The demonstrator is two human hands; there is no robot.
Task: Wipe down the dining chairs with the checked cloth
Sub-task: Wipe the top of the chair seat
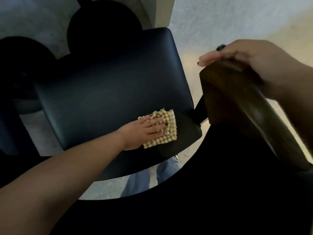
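Observation:
A dining chair with a dark padded seat fills the middle of the head view. Its brown wooden backrest rises at the right. The checked cloth, yellow and green, lies flat on the near right part of the seat. My left hand presses on the cloth with straight, spread fingers. My right hand grips the top of the backrest, fingers curled over its edge.
A round dark table base and a second dark shape stand on the pale floor beyond the seat. A light wall post stands at the top. My blue trouser leg shows below the seat.

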